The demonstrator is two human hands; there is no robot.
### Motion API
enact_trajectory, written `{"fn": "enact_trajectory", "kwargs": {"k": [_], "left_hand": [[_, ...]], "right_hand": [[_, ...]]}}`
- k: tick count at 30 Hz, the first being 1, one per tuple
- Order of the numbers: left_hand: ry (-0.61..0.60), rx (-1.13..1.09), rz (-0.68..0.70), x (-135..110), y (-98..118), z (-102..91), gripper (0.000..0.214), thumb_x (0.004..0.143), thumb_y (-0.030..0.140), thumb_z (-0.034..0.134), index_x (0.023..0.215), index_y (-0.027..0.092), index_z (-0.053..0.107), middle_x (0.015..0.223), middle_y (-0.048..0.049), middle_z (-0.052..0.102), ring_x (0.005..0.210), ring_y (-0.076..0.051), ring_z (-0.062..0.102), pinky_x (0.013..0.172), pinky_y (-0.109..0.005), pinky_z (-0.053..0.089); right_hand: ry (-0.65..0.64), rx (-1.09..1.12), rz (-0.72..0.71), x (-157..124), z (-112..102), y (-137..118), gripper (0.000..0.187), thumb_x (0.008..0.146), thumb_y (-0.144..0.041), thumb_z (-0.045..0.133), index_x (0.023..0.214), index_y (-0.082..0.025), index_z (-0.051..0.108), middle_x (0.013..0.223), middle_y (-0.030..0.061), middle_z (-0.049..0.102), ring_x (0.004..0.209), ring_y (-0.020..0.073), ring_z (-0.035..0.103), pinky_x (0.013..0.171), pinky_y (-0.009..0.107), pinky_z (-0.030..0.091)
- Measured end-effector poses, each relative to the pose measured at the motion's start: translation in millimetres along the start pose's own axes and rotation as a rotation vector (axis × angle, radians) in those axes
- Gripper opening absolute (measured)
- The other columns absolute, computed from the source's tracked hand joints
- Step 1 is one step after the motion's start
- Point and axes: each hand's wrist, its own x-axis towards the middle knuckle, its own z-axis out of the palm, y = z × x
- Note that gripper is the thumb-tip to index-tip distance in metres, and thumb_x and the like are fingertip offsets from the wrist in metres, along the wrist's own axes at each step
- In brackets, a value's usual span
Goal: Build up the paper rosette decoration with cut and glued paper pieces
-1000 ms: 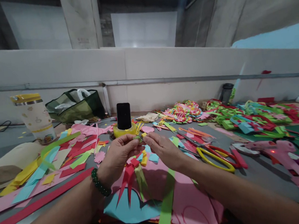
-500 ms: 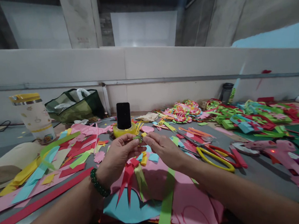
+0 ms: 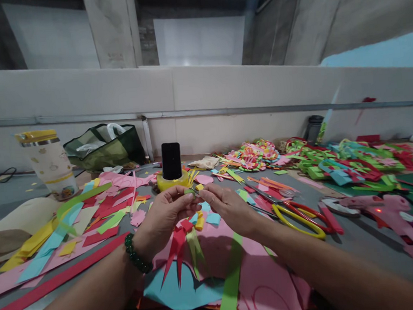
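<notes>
My left hand [image 3: 166,215] and my right hand [image 3: 226,206] meet above the table's middle, fingertips pinched together on a small green paper piece [image 3: 192,192]. From under the hands hang red paper points [image 3: 176,247], a yellow-green strip [image 3: 195,245] and a long green strip [image 3: 229,283]. They hang over a pink sheet [image 3: 264,285] and a blue sheet [image 3: 175,290]. A dark green bead bracelet [image 3: 137,255] is on my left wrist.
A black phone [image 3: 171,160] stands in a yellow tape roll behind the hands. Scissors with yellow and red handles [image 3: 298,217] and a pink glue gun [image 3: 388,211] lie right. A tumbler [image 3: 50,164] and green bag [image 3: 100,146] stand left. Coloured paper scraps [image 3: 89,216] and paper flowers [image 3: 253,155] cover the table.
My right hand's fingers have moved slightly left, closer onto the small green piece. Otherwise nothing has visibly moved.
</notes>
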Motion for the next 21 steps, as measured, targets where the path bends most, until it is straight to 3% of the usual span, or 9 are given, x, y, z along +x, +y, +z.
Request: {"fn": "enact_trajectory", "kwargs": {"k": [21], "left_hand": [[-0.008, 0.029, -0.022, -1.5, 3.0, 0.3, 0.035, 0.053, 0.035, 0.085, 0.069, 0.013, 0.064, 0.066, -0.0003, 0.065, 0.059, -0.008, 0.058, 0.062, -0.02, 0.048]], "right_hand": [[-0.004, 0.007, -0.006, -0.6, -2.7, -2.6, 0.033, 0.094, -0.043, 0.037, 0.074, -0.02, 0.049, 0.066, -0.0031, 0.046, 0.062, 0.012, 0.041, 0.057, 0.026, 0.03]]}}
